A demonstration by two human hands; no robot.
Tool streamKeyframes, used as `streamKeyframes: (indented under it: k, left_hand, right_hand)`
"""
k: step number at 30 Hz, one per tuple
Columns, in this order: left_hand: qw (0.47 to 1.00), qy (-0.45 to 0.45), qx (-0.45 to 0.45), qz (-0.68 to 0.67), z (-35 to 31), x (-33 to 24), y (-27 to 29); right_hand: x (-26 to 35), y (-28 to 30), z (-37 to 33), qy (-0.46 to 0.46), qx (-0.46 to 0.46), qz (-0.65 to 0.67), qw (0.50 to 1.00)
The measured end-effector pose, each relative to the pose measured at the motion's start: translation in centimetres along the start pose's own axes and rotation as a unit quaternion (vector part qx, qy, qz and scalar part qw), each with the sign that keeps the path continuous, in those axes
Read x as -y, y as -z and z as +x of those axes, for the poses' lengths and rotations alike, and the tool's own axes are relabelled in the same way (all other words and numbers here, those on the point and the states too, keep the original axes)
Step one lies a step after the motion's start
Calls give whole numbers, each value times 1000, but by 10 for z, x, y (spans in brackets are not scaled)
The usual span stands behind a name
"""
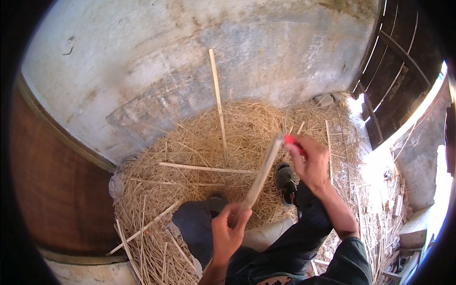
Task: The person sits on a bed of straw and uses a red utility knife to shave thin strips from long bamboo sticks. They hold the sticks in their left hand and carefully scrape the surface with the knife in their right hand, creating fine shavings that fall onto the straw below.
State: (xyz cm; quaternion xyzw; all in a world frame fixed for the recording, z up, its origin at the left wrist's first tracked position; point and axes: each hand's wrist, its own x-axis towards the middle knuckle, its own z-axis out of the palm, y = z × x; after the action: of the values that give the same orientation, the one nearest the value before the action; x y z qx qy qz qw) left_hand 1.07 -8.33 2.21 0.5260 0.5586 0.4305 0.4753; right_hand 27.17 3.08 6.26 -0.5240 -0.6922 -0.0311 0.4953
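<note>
A pale wooden stick (262, 178) slants upward in front of me, its lower end gripped in my left hand (228, 232). My right hand (311, 162) is closed around a small red-handled tool (289, 139) at the stick's upper end. Most of the tool is covered by the fingers, and whether it has a blade cannot be made out. Below the stick are my dark trousers and my shoes (285, 176), planted among the straw.
Loose straw and shavings (190, 142) cover the floor. One long stick (217, 95) leans upright at the stained wall (166, 57); another stick (206, 167) lies flat. A brown panel (61, 185) stands left, dark wooden boards (396, 61) right. Beneath me is a pale seat (266, 235).
</note>
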Motion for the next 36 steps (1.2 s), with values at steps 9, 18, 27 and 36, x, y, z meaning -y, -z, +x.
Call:
streamKeyframes:
  k: [9,18,27,36]
  left_hand:
    - [1000,20,-4,-16,-3,19,17]
    - [997,-66,-28,26,21,-13,-8]
    - [987,-133,-54,72,30,-10,-14]
    - [993,-70,25,96,-18,-4,-9]
  right_hand:
    - [4,9,-4,-64,61,62,994]
    - [40,-14,-49,107,171,61,978]
    - [47,-15,-48,105,178,18,978]
    - [-27,7,13,-96,1,-11,995]
